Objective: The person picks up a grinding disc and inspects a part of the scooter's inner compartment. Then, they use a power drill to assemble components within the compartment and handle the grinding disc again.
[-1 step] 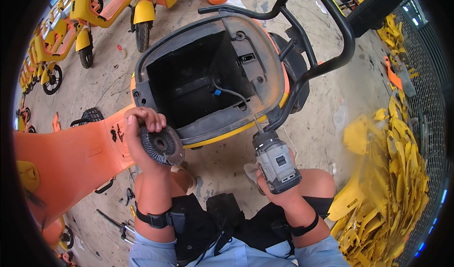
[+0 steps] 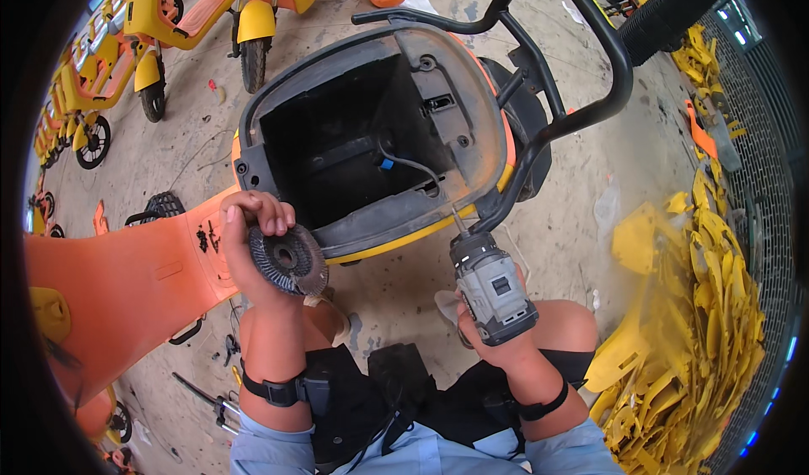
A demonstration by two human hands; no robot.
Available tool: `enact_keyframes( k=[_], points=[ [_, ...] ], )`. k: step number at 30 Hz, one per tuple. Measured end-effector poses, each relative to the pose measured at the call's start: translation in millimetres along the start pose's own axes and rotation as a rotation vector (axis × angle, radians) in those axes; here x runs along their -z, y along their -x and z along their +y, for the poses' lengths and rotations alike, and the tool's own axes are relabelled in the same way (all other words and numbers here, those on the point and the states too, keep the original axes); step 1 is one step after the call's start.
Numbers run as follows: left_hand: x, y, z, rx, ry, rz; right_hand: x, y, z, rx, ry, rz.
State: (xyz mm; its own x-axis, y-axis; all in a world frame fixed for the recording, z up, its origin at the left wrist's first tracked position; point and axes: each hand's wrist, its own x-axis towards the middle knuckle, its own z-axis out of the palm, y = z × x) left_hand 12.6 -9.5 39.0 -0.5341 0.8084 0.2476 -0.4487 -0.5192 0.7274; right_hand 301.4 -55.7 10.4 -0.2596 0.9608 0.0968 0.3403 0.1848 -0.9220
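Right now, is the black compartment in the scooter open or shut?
Open: no lid covers the compartment, and its dark inside shows, with a small blue piece on a cable.

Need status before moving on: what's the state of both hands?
Left hand: closed, holding a ridged dark disc.
Right hand: closed around a grey power drill.

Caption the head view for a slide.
Black disc in left hand, drill in right hand, beside an open scooter compartment.
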Motion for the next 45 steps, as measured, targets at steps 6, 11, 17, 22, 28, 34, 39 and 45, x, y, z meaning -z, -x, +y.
enact_keyframes(
  k=[6,11,17,22,28,34,39,45],
  points=[
    [-1,-1,-1,-0.008,-0.007,0.001,5,-5,-4,0.044,0.150,-0.032],
    [-2,-1,-2,-0.008,-0.006,-0.008,6,-6,-8,0.042,0.090,0.001],
    [-1,1,-2,0.010,-0.003,-0.010,-1,-1,5,0.007,-0.079,-0.048],
    [-5,-2,1,0.137,0.159,-0.044,-12,2,7,-0.111,-0.198,-0.292],
    [-5,-6,-3,0.524,0.630,-0.228,-23,-14,-28,0.095,-0.427,-0.469],
    [-17,2,-3,0.606,0.514,-0.443,-30,-22,-51,0.077,-0.310,-0.540],
    [-17,10,-4,0.566,0.418,-0.470,-34,-19,-52,0.044,-0.261,-0.492],
    [-16,18,-3,0.523,0.057,-0.351,-42,-14,-39,0.084,-0.314,-0.467]
  ],
)
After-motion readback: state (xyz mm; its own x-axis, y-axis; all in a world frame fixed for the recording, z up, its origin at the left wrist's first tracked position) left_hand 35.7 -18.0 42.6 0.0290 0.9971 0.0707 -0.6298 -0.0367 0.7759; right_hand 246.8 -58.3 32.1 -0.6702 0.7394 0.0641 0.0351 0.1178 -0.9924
